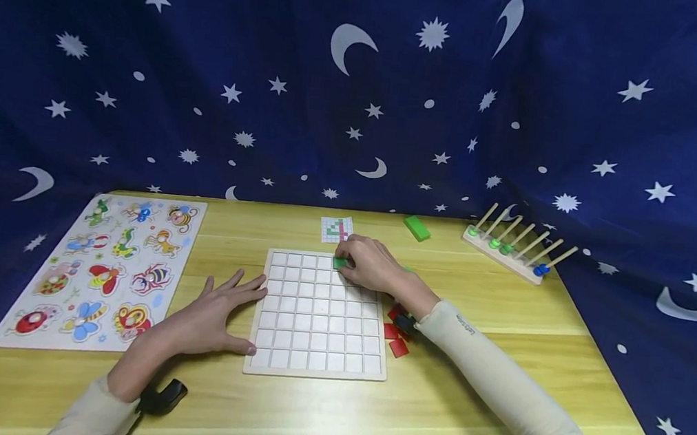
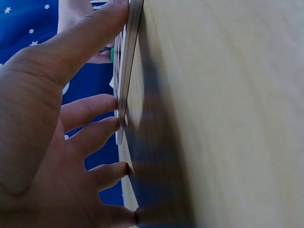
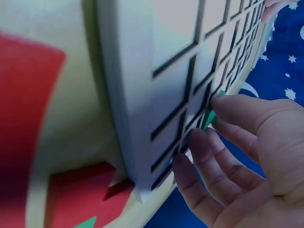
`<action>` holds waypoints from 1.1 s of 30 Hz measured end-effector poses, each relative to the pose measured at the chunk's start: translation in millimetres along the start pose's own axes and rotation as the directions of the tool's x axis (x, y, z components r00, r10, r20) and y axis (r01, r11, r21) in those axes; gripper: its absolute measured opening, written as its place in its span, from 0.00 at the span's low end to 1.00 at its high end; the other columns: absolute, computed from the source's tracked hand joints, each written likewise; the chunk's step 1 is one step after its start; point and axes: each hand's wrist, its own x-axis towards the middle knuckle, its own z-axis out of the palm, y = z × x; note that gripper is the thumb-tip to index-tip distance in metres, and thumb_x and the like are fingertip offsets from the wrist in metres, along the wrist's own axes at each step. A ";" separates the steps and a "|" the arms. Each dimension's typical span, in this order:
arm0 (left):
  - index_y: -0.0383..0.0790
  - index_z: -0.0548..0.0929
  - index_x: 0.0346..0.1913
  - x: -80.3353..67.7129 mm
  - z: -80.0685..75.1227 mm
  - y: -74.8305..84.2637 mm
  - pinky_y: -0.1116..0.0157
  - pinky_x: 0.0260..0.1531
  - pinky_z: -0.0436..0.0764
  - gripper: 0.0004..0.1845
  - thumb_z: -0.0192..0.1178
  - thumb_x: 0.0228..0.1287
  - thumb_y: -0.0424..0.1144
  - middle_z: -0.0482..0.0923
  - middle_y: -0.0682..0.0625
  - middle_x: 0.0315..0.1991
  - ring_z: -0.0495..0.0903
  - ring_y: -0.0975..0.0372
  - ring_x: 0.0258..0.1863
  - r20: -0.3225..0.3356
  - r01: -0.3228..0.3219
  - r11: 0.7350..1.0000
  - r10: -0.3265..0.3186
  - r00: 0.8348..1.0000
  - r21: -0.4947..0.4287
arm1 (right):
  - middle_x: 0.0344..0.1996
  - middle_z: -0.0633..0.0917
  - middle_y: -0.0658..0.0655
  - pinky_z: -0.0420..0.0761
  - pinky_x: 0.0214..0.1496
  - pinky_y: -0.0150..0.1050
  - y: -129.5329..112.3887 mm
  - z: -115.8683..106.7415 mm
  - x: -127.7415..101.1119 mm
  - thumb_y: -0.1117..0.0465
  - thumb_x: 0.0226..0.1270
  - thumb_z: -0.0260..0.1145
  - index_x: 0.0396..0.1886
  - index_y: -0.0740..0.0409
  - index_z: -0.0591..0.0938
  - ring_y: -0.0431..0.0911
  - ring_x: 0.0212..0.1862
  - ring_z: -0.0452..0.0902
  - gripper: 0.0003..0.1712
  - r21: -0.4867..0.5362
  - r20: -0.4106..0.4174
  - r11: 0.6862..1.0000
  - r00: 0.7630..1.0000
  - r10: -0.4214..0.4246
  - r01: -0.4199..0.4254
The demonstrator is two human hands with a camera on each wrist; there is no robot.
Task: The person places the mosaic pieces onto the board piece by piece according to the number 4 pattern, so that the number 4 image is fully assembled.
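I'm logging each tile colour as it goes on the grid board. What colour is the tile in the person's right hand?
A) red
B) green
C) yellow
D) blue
B: the right hand pinches a green tile at the top row of the white grid board.

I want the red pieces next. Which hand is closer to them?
Right. The right hand is on the grid board pinching a green tile, its wrist just above the red pieces. The left hand rests flat at the board's far left edge.
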 end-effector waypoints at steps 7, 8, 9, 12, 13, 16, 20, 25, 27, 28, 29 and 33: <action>0.45 0.70 0.73 -0.8 3.2 0.1 0.27 0.63 0.35 0.53 0.76 0.44 0.64 0.54 0.50 0.78 0.43 0.41 0.77 -0.004 -0.002 1.000 0.002 1.000 -0.005 | 0.36 0.86 0.52 0.80 0.41 0.42 3.9 -2.8 4.7 0.63 0.60 0.76 0.41 0.56 0.89 0.46 0.40 0.80 0.10 0.067 0.046 0.998 0.999 0.020 -0.023; 0.45 0.70 0.73 -0.7 3.9 0.1 0.26 0.63 0.35 0.53 0.76 0.44 0.63 0.54 0.50 0.78 0.43 0.41 0.77 -0.003 -0.004 1.000 0.004 1.000 -0.007 | 0.36 0.86 0.52 0.80 0.41 0.42 4.6 -3.9 3.8 0.62 0.60 0.76 0.41 0.56 0.89 0.46 0.40 0.80 0.10 0.080 0.052 0.996 0.998 0.032 -0.036; 0.45 0.70 0.74 -0.3 4.5 0.4 0.26 0.63 0.34 0.53 0.76 0.44 0.63 0.54 0.50 0.78 0.43 0.41 0.77 -0.002 -0.005 1.000 0.005 1.000 -0.008 | 0.37 0.87 0.52 0.80 0.42 0.42 5.5 -5.4 2.0 0.62 0.60 0.76 0.41 0.56 0.89 0.46 0.41 0.81 0.10 0.087 0.056 0.995 0.997 0.044 -0.049; 0.45 0.69 0.74 1.6 5.6 1.0 0.27 0.63 0.34 0.53 0.76 0.45 0.63 0.53 0.50 0.78 0.43 0.42 0.77 0.002 -0.012 1.000 0.012 1.000 -0.007 | 0.37 0.87 0.52 0.80 0.43 0.42 8.3 -12.3 -6.8 0.60 0.61 0.75 0.42 0.57 0.89 0.46 0.41 0.81 0.11 0.094 0.044 0.993 0.997 0.071 -0.075; 0.45 0.69 0.74 2.1 5.7 1.1 0.27 0.63 0.34 0.53 0.76 0.45 0.63 0.53 0.50 0.79 0.43 0.42 0.77 0.003 -0.013 1.000 0.013 1.000 -0.005 | 0.37 0.87 0.52 0.80 0.43 0.42 9.2 -15.1 -10.5 0.60 0.61 0.75 0.43 0.57 0.89 0.45 0.41 0.82 0.11 0.095 0.037 0.993 0.997 0.073 -0.077; 0.45 0.69 0.74 2.9 4.9 1.8 0.27 0.63 0.34 0.53 0.77 0.45 0.62 0.53 0.50 0.78 0.43 0.42 0.77 -0.001 -0.013 1.000 0.013 1.000 -0.005 | 0.36 0.87 0.52 0.81 0.40 0.41 11.6 -25.4 -23.5 0.61 0.62 0.74 0.43 0.59 0.89 0.44 0.38 0.82 0.11 0.090 0.018 0.993 0.997 0.072 -0.073; 0.44 0.70 0.73 1.7 3.2 1.9 0.27 0.63 0.34 0.53 0.77 0.44 0.62 0.53 0.50 0.78 0.43 0.42 0.77 -0.003 -0.001 1.000 0.001 1.000 -0.008 | 0.35 0.87 0.52 0.81 0.37 0.40 16.0 -37.7 -42.5 0.63 0.62 0.74 0.43 0.61 0.88 0.43 0.35 0.81 0.10 0.080 0.015 0.994 0.997 0.079 -0.080; 0.45 0.70 0.74 1.1 2.8 1.4 0.27 0.63 0.34 0.53 0.77 0.44 0.62 0.53 0.50 0.78 0.42 0.42 0.77 -0.001 0.001 1.000 -0.001 1.000 -0.007 | 0.36 0.88 0.54 0.82 0.36 0.41 27.4 -47.8 -70.8 0.65 0.61 0.74 0.43 0.62 0.88 0.43 0.35 0.83 0.11 0.049 0.002 0.993 0.994 0.107 -0.107; 0.45 0.69 0.74 1.2 2.9 1.4 0.27 0.63 0.35 0.53 0.77 0.44 0.62 0.53 0.50 0.79 0.42 0.42 0.77 -0.001 -0.003 1.000 0.003 1.000 -0.006 | 0.36 0.88 0.55 0.83 0.35 0.41 33.3 -50.3 -83.1 0.66 0.61 0.74 0.42 0.62 0.88 0.43 0.35 0.83 0.10 0.038 -0.002 0.992 0.993 0.119 -0.119; 0.45 0.69 0.74 1.3 2.9 1.4 0.27 0.63 0.35 0.53 0.77 0.44 0.62 0.53 0.50 0.79 0.42 0.42 0.77 -0.001 -0.004 1.000 0.004 1.000 -0.005 | 0.36 0.88 0.56 0.83 0.35 0.41 36.0 -51.1 -88.8 0.67 0.61 0.74 0.42 0.63 0.88 0.43 0.34 0.83 0.10 0.036 -0.003 0.992 0.992 0.123 -0.123; 0.45 0.69 0.74 1.2 2.8 1.4 0.27 0.63 0.35 0.53 0.77 0.44 0.62 0.53 0.50 0.79 0.42 0.42 0.77 -0.001 -0.005 1.000 0.005 1.000 -0.006 | 0.37 0.88 0.56 0.83 0.35 0.42 38.6 -51.8 -94.3 0.67 0.61 0.74 0.42 0.63 0.88 0.44 0.34 0.84 0.10 0.032 -0.005 0.992 0.992 0.123 -0.123; 0.44 0.70 0.74 0.7 1.8 1.4 0.27 0.63 0.34 0.53 0.77 0.44 0.61 0.53 0.50 0.78 0.43 0.42 0.77 -0.002 -0.004 1.000 0.004 1.000 -0.008 | 0.36 0.88 0.57 0.84 0.35 0.43 47.5 -52.8 -116.7 0.69 0.58 0.74 0.40 0.63 0.88 0.46 0.34 0.84 0.09 0.003 -0.034 0.993 0.993 0.116 -0.116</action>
